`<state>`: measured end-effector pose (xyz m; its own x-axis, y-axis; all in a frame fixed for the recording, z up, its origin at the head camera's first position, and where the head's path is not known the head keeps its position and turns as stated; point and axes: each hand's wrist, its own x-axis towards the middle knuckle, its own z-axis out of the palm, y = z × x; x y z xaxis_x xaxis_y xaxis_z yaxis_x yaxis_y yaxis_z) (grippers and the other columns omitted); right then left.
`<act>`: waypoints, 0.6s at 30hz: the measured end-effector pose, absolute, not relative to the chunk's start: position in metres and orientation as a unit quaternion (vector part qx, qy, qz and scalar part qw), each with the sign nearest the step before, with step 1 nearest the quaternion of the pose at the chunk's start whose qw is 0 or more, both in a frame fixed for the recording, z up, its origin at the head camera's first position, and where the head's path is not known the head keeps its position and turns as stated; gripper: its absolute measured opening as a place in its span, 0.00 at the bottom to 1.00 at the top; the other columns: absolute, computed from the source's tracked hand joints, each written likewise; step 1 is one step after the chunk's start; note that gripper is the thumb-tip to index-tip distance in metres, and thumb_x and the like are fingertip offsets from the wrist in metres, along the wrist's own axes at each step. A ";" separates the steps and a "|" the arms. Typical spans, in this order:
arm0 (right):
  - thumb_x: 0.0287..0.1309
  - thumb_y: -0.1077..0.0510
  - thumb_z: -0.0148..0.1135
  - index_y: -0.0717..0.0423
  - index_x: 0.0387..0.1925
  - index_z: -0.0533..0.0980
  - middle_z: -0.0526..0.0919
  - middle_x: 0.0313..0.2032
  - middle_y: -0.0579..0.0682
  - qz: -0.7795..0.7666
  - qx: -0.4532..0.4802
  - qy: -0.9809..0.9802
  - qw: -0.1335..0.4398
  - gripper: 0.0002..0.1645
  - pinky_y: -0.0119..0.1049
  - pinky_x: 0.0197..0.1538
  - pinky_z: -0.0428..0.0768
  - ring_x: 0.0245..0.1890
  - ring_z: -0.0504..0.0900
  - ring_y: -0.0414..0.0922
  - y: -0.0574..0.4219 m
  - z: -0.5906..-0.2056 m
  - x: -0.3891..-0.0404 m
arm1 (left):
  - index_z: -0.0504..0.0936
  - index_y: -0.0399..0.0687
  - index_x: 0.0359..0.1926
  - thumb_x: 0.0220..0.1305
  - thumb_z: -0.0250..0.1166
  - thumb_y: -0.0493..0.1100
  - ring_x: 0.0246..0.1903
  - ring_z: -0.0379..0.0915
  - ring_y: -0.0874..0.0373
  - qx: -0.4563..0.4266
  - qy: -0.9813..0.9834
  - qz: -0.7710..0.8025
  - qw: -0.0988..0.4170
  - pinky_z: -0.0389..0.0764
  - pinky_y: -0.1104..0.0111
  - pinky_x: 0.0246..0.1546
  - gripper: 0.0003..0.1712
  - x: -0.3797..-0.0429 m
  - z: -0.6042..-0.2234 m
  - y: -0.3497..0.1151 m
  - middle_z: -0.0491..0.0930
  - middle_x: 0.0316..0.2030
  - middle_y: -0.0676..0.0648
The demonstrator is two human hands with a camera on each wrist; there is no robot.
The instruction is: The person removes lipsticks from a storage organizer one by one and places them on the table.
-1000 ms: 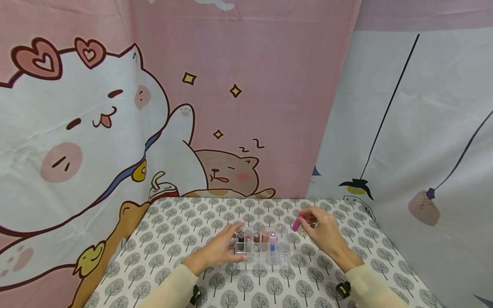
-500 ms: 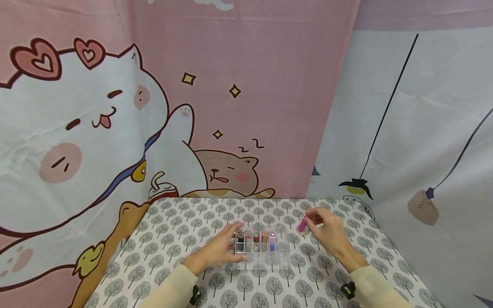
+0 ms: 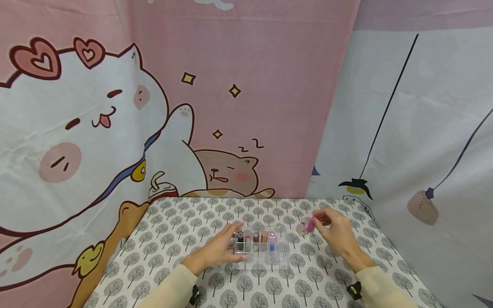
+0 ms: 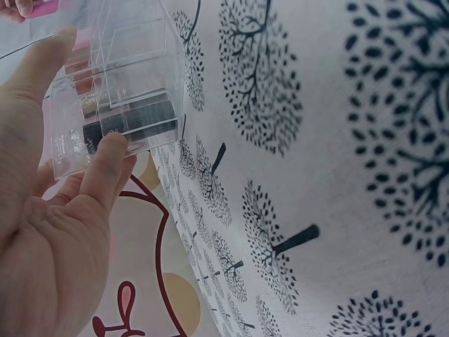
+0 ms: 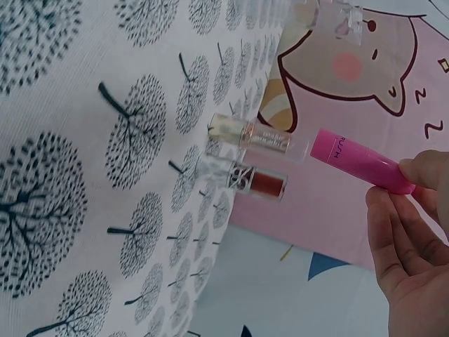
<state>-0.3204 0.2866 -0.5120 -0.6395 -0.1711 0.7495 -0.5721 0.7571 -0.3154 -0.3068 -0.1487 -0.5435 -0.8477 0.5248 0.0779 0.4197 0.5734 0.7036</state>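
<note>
My left hand (image 3: pixel 215 252) holds the left end of a clear plastic lipstick organizer (image 3: pixel 284 262), thumb in front and fingers behind in the left wrist view. Several lipsticks stand in its back row: a black tube (image 3: pixel 240 242), a tan tube (image 3: pixel 264 241) and a purple-blue tube (image 3: pixel 272 241) among them. To the right, my right hand (image 3: pixel 336 234) pinches a bright pink lipstick tube (image 5: pixel 361 163) between thumb and fingers, tilted. Just beside it, a clear lip gloss tube (image 5: pixel 252 137) and a dark red lip gloss tube (image 5: pixel 261 184) stand on the table.
A white cloth with printed trees (image 3: pixel 169 239) covers the table. Behind it hangs a pink cartoon-cat curtain (image 3: pixel 289 107), and a pale curtain (image 3: pixel 385 128) lines the right side. The organizer's front compartments lie before the lipstick row.
My right hand has moved right with the pink lipstick tube, away from the organizer, and the upright gloss tubes have come into view beside it. My left hand stays on the organizer.
</note>
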 end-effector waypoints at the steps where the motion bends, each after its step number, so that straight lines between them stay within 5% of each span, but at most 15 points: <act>1: 0.62 0.71 0.85 0.61 0.49 0.90 0.96 0.38 0.52 0.275 0.211 -0.865 0.363 0.16 0.36 0.42 0.98 0.35 0.94 0.47 0.288 -0.512 -0.320 | 0.51 0.65 0.96 0.69 0.86 0.59 0.68 0.88 0.31 0.267 0.885 0.376 0.070 0.96 0.54 0.68 0.68 -0.307 -0.543 -0.148 0.66 0.85 0.35; 18: 0.66 0.70 0.83 0.61 0.51 0.89 0.95 0.39 0.50 0.277 0.165 -0.887 0.331 0.15 0.39 0.42 0.98 0.37 0.93 0.47 0.313 -0.520 -0.324 | 0.51 0.65 0.96 0.69 0.87 0.58 0.70 0.87 0.31 0.267 0.881 0.384 0.075 0.95 0.56 0.69 0.68 -0.307 -0.544 -0.148 0.67 0.83 0.36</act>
